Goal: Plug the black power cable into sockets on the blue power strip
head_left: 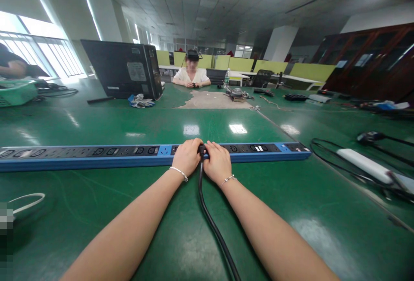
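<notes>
A long blue power strip (155, 160) with a row of black sockets lies across the table in front of me. Near its middle, a black plug (202, 149) is at the sockets, upright between my hands. My left hand (187, 156) is closed, its thumb and fingers against the plug's left side. From the other side my right hand (218, 162) is closed around it too, fingers curled over the strip. A thick black power cord (211, 222) runs from the plug down towards me. The fingertips and the plug's prongs are hidden.
The green table (155, 229) carries a black computer case (123, 69), gloves (141, 101) and a green basket (17, 93). To the right lie a white power strip (364, 165) and black cables (326, 145). Across the table sits another person (191, 74); a person's arm shows at far left.
</notes>
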`<action>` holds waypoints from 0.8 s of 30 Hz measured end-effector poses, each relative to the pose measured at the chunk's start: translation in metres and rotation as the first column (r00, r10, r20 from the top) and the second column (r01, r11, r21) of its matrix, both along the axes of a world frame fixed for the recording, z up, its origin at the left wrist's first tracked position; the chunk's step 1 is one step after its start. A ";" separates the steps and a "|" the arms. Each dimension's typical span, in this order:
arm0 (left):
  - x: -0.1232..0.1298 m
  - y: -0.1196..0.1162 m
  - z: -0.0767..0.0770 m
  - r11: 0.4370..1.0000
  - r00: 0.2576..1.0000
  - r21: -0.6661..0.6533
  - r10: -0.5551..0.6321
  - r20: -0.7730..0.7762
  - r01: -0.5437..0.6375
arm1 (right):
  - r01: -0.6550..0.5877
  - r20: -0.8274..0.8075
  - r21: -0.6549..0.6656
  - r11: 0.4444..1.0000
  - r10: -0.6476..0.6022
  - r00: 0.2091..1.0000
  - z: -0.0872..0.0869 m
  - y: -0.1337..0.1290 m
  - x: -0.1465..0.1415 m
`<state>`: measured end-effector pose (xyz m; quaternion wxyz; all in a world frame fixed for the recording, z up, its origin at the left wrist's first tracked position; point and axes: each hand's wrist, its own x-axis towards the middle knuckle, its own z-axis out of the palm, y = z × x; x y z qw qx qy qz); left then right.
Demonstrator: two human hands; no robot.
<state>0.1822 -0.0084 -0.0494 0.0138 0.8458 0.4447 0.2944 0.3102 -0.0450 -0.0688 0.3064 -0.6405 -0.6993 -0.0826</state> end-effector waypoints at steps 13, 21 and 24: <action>-0.047 -0.003 0.062 0.984 0.882 -0.038 0.172 0.438 -0.173 | -0.014 0.040 -0.029 0.999 0.016 0.999 -0.001 0.000 0.002; -0.128 0.016 0.025 0.962 0.958 -0.240 0.185 0.219 -0.131 | -0.019 0.020 -0.018 1.000 0.019 1.000 -0.001 0.001 0.003; -0.127 0.018 0.018 0.964 0.969 -0.240 0.158 0.189 -0.111 | -0.024 0.025 -0.023 0.999 0.025 0.999 0.000 0.000 0.004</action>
